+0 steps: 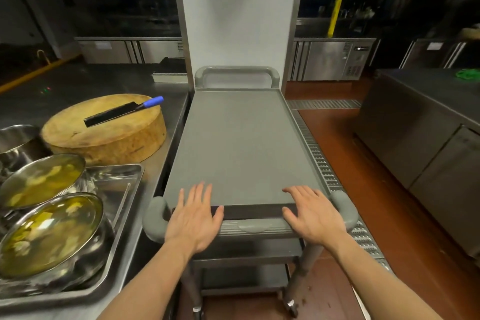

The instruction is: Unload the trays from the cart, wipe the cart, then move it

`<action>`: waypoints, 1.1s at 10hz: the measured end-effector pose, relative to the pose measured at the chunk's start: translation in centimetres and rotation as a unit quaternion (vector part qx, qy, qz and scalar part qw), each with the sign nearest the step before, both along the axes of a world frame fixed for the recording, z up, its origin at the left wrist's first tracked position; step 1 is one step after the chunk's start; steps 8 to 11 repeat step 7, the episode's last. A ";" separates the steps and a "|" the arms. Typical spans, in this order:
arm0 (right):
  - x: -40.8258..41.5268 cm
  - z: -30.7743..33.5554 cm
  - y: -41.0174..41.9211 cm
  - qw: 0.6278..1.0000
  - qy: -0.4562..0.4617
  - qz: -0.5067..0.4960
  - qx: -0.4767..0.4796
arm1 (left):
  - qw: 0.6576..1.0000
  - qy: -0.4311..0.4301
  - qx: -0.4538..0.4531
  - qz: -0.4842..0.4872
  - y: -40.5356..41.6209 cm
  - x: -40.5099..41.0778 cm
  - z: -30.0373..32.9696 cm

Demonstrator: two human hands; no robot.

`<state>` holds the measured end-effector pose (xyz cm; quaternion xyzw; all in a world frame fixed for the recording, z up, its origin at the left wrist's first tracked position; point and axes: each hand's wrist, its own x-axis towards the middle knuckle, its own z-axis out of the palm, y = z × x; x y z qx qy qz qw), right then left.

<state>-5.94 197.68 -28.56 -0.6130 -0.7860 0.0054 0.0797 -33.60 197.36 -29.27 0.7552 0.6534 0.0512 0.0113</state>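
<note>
One cart (pixel 241 143), two bowls (pixel 42 179), one knife (pixel 122 112), perhaps one tray (pixel 124 189).

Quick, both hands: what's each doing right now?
Left hand: open, flat on the cart top's near edge.
Right hand: open, flat there too, gripping nothing.

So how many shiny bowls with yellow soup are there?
2, both on the metal tray at the left: the nearer bowl low down, the farther bowl just behind it. More could be hidden past the picture's edge.
</note>
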 end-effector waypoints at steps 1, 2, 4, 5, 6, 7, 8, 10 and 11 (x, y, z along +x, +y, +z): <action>0.3 0.2 0.9 1.000 -0.003 -0.007 0.002 | 0.999 -0.032 0.001 -0.009 0.9 0.1 -0.2; 0.6 -0.2 1.6 1.000 -0.006 -0.005 0.005 | 0.998 -0.056 0.010 -0.007 1.5 0.3 -0.2; 0.1 0.0 1.3 1.000 0.001 -0.012 0.015 | 0.997 -0.069 0.005 0.013 1.7 -0.1 -0.2; -0.1 0.1 1.0 1.000 0.005 -0.012 0.014 | 0.997 -0.074 0.000 0.010 1.5 -0.1 -0.1; 0.3 0.3 0.5 0.999 0.033 -0.021 -0.007 | 0.989 -0.151 -0.007 -0.007 0.8 -0.2 0.3; -0.5 1.4 -0.2 0.988 0.141 -0.058 -0.005 | 0.944 -0.328 0.015 0.027 0.0 0.0 1.9; -0.5 1.4 -0.2 0.988 0.141 -0.058 -0.005 | 0.944 -0.328 0.015 0.027 0.0 0.0 1.9; -0.5 1.4 -0.2 0.988 0.141 -0.058 -0.005 | 0.944 -0.328 0.015 0.027 0.0 0.0 1.9; -0.5 1.4 -0.2 0.988 0.141 -0.058 -0.005 | 0.944 -0.328 0.015 0.027 0.0 0.0 1.9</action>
